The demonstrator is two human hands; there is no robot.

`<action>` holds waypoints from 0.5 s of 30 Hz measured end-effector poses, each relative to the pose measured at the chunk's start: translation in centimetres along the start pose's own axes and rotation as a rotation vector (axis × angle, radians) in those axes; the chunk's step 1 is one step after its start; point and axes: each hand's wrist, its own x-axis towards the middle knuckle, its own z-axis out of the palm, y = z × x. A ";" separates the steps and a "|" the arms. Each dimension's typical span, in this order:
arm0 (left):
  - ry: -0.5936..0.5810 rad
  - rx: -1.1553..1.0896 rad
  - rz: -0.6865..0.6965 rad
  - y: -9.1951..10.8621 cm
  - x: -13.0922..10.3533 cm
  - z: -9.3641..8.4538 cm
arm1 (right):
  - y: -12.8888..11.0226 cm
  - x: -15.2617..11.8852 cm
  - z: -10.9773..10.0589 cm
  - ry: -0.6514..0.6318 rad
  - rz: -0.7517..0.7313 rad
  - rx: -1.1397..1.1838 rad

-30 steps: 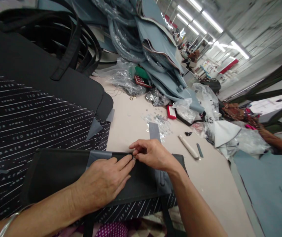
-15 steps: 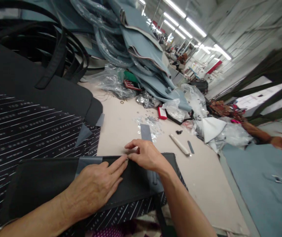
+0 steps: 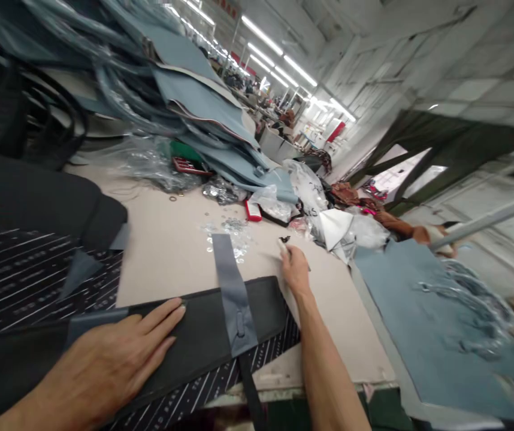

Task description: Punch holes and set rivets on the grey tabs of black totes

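Note:
My left hand [image 3: 122,344] lies flat on a long black leather-like bag piece [image 3: 203,323], fingers stretched out and pressing it down. To the right of those fingers a grey-blue strip [image 3: 230,275] with a slot crosses the piece and reaches onto the table. Farther out, my right hand [image 3: 295,269] is closed around a slim cream-coloured stick-like tool [image 3: 281,244]; only its far end shows past the fingers. A black strap [image 3: 250,392] hangs from the near edge by the strip. Under the piece lies black lining [image 3: 185,398] with white stripes and lettering.
Small loose washers [image 3: 236,230] are scattered on the pale tabletop [image 3: 167,245]. Behind them sit a red-and-white box [image 3: 253,211], plastic bags [image 3: 304,185] and stacked blue-grey bag parts [image 3: 203,102]. More blue-grey pieces [image 3: 401,311] lie at the right.
My right hand has left the black piece's edge, moved right and taken hold of the cream-coloured tool. My left hand still presses the piece. The view has swung to the right.

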 end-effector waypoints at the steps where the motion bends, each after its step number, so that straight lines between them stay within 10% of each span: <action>1: -0.029 0.039 0.052 0.3 0.3 -0.5 | -0.4 -0.5 0.1 0.019 0.003 0.091; 10: -0.172 0.068 0.011 1.3 1.2 -2.3 | -7.9 -8.6 5.6 -0.206 0.410 1.175; 15: -0.204 0.067 0.002 1.4 1.5 -2.5 | -9.3 -9.2 8.5 -0.122 0.474 1.161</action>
